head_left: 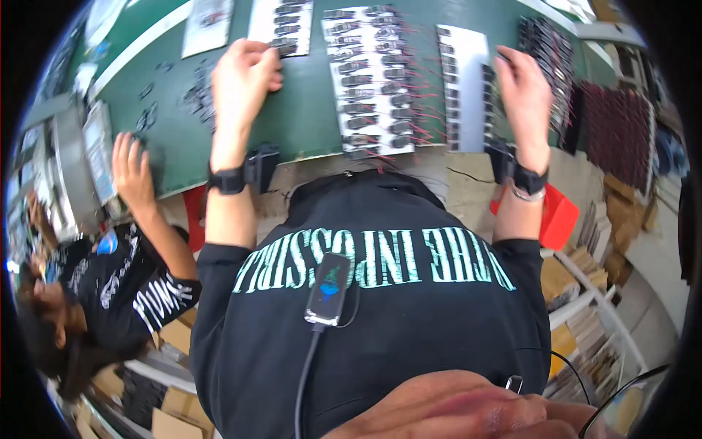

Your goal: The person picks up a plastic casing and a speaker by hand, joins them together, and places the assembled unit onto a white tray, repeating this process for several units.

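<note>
My left hand (pixel 243 77) is closed with bent fingers beside a white board (pixel 294 25) that carries small black parts. Its fingertips touch or nearly touch the black part (pixel 284 46) at the board's near end; whether they grip it is unclear. Over on the right, the fingers of my right hand (pixel 525 84) are curled together; anything between them is too small to make out. That hand is beside a pale board (pixel 469 88) with black parts along both long edges. Between my hands lies a longer white board (pixel 377 139) with two columns of black parts trailing thin red wires.
Loose black parts (pixel 197 95) lie scattered on the green table (pixel 307 110) at left, near another white board (pixel 207 29). Dense rows of wired black parts (pixel 547 62) fill the right side. A co-worker's hand (pixel 131 172) rests at the table's left edge. A red stool (pixel 559 216) stands below.
</note>
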{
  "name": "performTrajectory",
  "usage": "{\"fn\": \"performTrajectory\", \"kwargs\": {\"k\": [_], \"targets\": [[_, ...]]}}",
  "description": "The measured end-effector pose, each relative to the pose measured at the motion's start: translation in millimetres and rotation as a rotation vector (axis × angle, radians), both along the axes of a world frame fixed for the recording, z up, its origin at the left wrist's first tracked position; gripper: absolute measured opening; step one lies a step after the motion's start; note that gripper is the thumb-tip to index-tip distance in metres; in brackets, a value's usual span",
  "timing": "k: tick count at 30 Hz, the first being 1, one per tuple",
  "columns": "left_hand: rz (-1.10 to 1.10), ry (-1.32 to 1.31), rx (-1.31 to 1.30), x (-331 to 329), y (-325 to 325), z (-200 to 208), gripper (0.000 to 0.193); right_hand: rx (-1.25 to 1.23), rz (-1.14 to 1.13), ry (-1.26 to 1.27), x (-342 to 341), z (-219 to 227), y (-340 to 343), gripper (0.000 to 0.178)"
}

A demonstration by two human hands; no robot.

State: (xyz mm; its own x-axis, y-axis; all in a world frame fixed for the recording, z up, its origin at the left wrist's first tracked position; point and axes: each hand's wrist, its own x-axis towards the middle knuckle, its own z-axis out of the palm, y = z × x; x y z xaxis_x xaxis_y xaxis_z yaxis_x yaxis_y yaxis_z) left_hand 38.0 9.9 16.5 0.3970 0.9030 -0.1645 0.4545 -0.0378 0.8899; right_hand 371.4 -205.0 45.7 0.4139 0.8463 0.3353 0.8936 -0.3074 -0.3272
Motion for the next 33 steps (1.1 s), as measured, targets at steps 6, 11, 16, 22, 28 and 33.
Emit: {"fn": "performTrajectory", "kwargs": {"k": [6, 11, 16, 22, 28, 33], "targets": [[0.009, 0.138, 0.069, -13.0, 6.1, 26.7, 0.024, -0.012, 0.078, -0.051, -14.7, 1.3, 27.6, 0.021], [0.098, 0.063, 0.128, -16.3, -1.1, 30.0, 0.028, -0.086, 0.088, 0.038, -7.4, 0.4, 22.2, 0.019], [0.231, 0.120, 0.375, -43.3, 16.8, 46.3, 0.023, -0.161, 0.113, 0.102, 0.0, 16.4, 0.6, 0.015], [0.156, 0.471, 0.666, -77.0, 23.5, 38.7, 0.015, -0.246, 0.129, 0.201, -1.7, 7.2, 10.7, 0.014], [-0.055, 0.611, 0.998, -64.0, 28.9, 26.5, 0.015, -0.224, 0.097, 0.150, -3.0, -0.6, -3.8, 0.015], [-0.335, 0.758, 0.943, -39.1, 14.5, 67.4, 0.015, 0.121, -0.091, 0.339, -14.0, 28.6, -29.6, 0.012]]}}
